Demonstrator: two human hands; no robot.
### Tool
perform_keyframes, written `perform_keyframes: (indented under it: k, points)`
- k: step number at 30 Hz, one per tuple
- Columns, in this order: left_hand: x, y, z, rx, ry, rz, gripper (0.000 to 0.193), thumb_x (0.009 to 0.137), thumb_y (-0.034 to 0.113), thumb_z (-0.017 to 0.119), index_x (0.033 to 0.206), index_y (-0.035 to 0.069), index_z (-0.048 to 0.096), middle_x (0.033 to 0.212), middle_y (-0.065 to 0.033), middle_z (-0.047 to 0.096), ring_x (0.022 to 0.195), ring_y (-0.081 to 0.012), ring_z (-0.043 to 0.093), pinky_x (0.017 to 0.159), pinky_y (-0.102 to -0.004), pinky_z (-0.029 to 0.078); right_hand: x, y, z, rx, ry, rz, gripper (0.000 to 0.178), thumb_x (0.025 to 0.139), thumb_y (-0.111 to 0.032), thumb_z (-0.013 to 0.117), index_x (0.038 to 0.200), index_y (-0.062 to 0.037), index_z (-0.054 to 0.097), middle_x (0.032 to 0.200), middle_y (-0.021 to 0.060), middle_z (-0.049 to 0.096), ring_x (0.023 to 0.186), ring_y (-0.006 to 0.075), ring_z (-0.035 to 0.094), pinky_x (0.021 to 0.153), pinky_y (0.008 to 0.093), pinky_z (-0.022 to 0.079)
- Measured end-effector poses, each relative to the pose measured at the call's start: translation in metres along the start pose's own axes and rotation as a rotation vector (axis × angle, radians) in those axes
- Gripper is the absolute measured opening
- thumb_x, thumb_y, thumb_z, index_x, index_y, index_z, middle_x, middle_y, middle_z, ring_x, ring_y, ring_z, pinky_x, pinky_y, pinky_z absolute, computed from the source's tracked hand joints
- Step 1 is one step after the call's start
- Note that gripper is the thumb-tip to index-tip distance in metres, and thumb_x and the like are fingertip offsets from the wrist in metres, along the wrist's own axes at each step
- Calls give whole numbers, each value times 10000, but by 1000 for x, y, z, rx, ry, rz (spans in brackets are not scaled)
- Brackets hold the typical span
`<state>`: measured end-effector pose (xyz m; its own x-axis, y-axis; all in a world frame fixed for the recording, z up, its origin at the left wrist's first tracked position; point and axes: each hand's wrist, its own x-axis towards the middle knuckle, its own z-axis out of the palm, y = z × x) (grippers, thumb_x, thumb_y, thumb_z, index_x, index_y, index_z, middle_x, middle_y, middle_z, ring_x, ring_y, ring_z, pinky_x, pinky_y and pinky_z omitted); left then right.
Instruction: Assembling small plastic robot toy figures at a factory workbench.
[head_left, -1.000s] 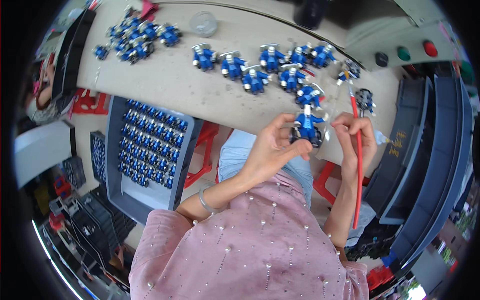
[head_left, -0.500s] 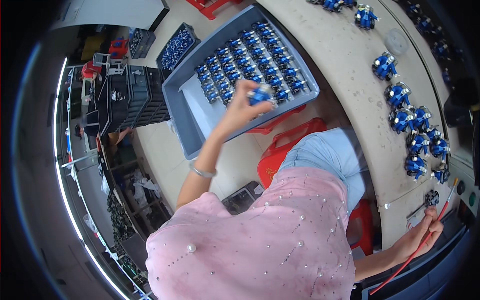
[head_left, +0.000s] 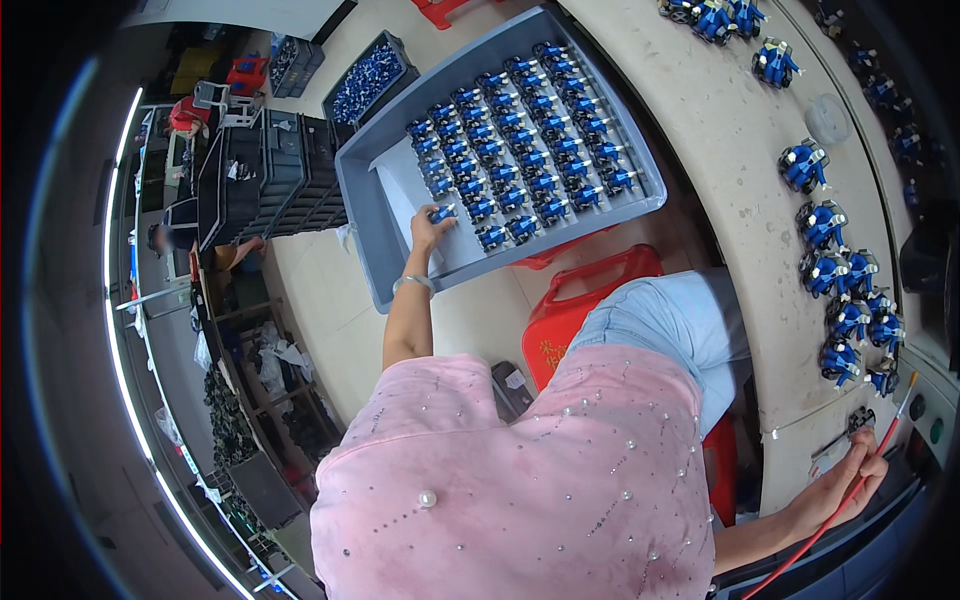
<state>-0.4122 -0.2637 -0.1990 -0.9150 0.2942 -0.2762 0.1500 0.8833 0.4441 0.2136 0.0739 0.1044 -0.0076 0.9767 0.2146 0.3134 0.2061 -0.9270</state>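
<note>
Upper left of centre, my left hand (head_left: 430,228) pinches a small blue toy figure (head_left: 443,213) over the grey tray (head_left: 372,215); I judge it light, rigid plastic, best held by the body. My right hand (head_left: 838,484) grips a thin red rod (head_left: 845,505).

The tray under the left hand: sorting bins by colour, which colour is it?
Grey, seen in the head view: tray beneath the left hand.

A pale beige workbench (head_left: 745,150) curves along the right side, above a light tan floor (head_left: 330,290). A red plastic stool (head_left: 590,300) stands on that floor beside the bench. Farther left, dark grey crates (head_left: 265,180) are stacked together, and another crate (head_left: 365,75) holds small blue parts. A metal shelf rack (head_left: 250,400) with bags and clutter runs along the left edge, where a bright strip of light (head_left: 125,330) bends down the wall.
</note>
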Motion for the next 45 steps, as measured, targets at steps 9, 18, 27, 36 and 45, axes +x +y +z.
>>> perform_keyframes:
  k: [9, 18, 27, 36, 45]
  points:
    - [-15, 34, 1, 21, 153, 17, 652, 628, 206, 847, 1138, -22, 509, 1116, -235, 617, 1007, -329, 621, 881, -368, 489, -1, 7, 1, -14, -9, 10, 172, 956, -84, 525, 837, -57, 403, 958, 110, 591, 968, 173, 522, 979, 340, 353]
    - [10, 22, 47, -76, 84, -18, 632, 666, 222, 825, 1172, -23, 535, 1143, -220, 611, 1055, -340, 599, 925, -377, 468, -1, 0, -14, -55, 71, 28, 214, 924, -15, 521, 818, -68, 343, 926, 129, 593, 932, 187, 534, 996, 366, 339]
    - [38, 21, -12, 375, 437, 2, 754, 680, 338, 811, 1198, -91, 473, 1100, -263, 566, 1029, -386, 569, 872, -426, 478, -4, 3, -15, 69, 188, 96, 198, 845, 87, 555, 813, -68, 436, 870, 134, 622, 860, 165, 589, 800, 268, 433]
    - [-204, 404, 5, -401, 336, 1015, 485, 853, 17, 592, 1301, -10, 407, 1290, -165, 444, 1112, -247, 511, 887, -336, 440, 4, 60, -6, -293, 164, -87, 323, 763, -7, 728, 887, -62, 436, 1036, 161, 639, 943, 225, 617, 851, 308, 458]
    - [-354, 470, 86, -763, -592, 1459, 567, 773, -107, 559, 1296, -3, 367, 1306, -197, 426, 1097, -282, 539, 835, -338, 467, -10, 82, -9, -402, 330, -152, 352, 747, -39, 740, 919, -51, 434, 1116, 215, 595, 1048, 361, 563, 894, 407, 434]
